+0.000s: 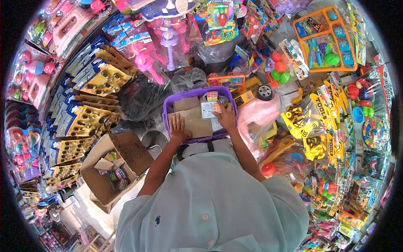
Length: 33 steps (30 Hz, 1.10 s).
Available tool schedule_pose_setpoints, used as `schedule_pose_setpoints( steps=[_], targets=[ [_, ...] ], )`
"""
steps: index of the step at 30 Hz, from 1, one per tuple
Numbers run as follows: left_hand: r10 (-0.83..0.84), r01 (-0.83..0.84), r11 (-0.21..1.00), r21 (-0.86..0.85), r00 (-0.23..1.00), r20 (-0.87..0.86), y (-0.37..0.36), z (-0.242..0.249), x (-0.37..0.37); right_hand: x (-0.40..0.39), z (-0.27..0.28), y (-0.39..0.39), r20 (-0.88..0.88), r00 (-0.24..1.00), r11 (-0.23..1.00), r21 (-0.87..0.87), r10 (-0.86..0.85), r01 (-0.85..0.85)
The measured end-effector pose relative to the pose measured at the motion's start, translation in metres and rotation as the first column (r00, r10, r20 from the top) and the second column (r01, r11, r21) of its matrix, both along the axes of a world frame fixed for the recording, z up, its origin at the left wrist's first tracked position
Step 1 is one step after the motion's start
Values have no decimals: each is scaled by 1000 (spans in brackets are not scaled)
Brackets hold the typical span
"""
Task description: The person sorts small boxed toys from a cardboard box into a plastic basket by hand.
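A purple plastic basket (166, 110) sits in front of my body, lined with brown cardboard (197, 125). Fingers spread, my left hand (179, 128) lies flat on the cardboard at the basket's near left. My right hand (227, 116) reaches over the right side, its fingers closed at the edge of a white puzzle cube box (208, 110) that shows an orange-and-white cube pattern. Just beyond that box is another colourful puzzle cube pack (212, 96). The hand hides part of the box's right end.
An open cardboard box (94, 172) with patterned cubes inside stands on the floor at left. Gold carded packs (105, 80) hang along the left. A toy wheel (265, 92), a pink toy (262, 113) and yellow tool sets (321, 113) crowd the right.
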<state>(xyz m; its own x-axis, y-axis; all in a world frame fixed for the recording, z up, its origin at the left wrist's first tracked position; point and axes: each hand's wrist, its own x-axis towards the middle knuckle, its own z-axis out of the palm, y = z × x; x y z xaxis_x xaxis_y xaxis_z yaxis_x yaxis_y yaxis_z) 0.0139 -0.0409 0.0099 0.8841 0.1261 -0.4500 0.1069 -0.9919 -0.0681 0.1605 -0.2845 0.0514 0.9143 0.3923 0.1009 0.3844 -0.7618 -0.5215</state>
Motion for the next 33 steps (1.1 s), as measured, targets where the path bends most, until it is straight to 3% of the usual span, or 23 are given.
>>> schedule_pose_setpoints(
  steps=[5,8,10,13,15,17,19,22,23,25,27,29,30,32,33],
  targets=[
    [50,-49,999,14,998,-45,-4,-8,5,0,-1,2,-38,999,998,60,4,-2],
    [46,-47,998,-33,999,-29,-4,-9,1,-3,-4,3,88,996,1000,21,-7,5],
    [24,2,963,-269,995,94,4,-10,-1,-4,-3,7,12,998,998,23,-56,56],
    [6,-12,962,-272,1000,-23,6,-8,0,-10,-7,11,68,993,995,14,-101,100],
    [13,-14,961,-275,1000,-7,7,-15,-6,-15,-6,15,23,994,994,-22,-109,110],
    [-18,48,976,-214,990,142,5,-25,-9,-21,-6,18,123,983,989,-35,-137,142],
    [57,-37,970,-239,995,80,0,-19,-6,-23,-4,23,91,984,986,-63,-151,157],
    [200,56,738,-673,934,297,7,-5,-13,-32,-3,31,87,981,981,-71,-174,181],
    [206,56,740,-670,929,306,5,8,-16,-31,-2,33,116,974,978,-61,-193,201],
    [347,24,488,-873,912,219,0,36,-33,-38,3,32,73,988,987,-75,-135,141],
    [412,49,462,-885,873,263,-6,65,-60,-51,11,39,146,982,985,-104,-121,136],
    [463,-60,377,-924,877,132,-2,90,-91,-67,8,49,126,987,990,-96,-96,108],
    [487,-60,380,-923,862,144,2,101,-108,-77,11,56,123,989,994,-63,-81,90],
    [548,-142,154,-978,835,-35,10,122,-139,-101,21,77,63,996,995,-63,-70,74],
    [580,-133,149,-980,814,-22,16,131,-153,-114,26,89,78,996,997,-62,-32,37]
  ],
)
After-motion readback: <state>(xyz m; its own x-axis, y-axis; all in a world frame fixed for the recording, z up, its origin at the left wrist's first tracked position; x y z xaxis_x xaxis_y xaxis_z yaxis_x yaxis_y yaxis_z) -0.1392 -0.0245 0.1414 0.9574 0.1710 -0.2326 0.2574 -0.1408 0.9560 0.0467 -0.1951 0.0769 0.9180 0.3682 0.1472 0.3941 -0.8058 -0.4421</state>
